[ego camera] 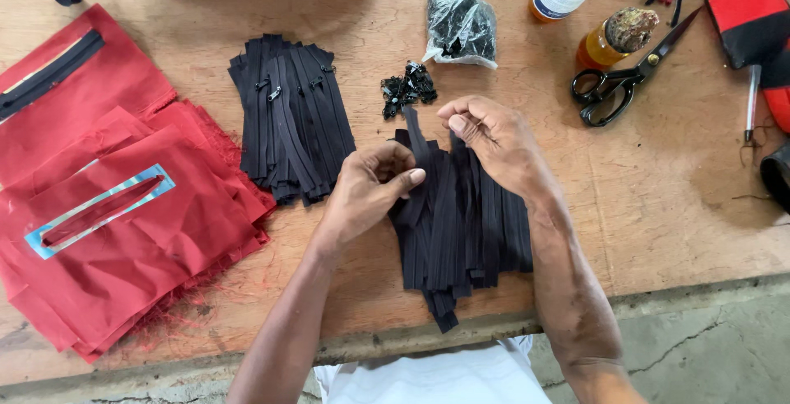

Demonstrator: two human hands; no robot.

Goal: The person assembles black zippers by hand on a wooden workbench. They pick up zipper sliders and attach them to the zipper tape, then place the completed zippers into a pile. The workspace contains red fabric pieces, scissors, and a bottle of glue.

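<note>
Leftmost, red fabric (123, 231) lay stacked on the counter (658, 206), and just right of it a pile of finished zippers (292, 116) ran its long axis away from the person. Next, the left hand (366, 190) pinched one black zipper tape (418, 145), thumb and fingers pressed together on it near its far end. That tape ran lengthwise away from the body, over a loose heap of tapes (461, 223) lying the same way. The right hand (490, 136), just right of the tape's far end, had its fingertips closed, probably on a small slider, though the view was too coarse to be sure. A cluster of sliders (407, 87) sat just beyond both hands, nearer the right. Scissors (617, 83) lay well apart, further right.
</note>
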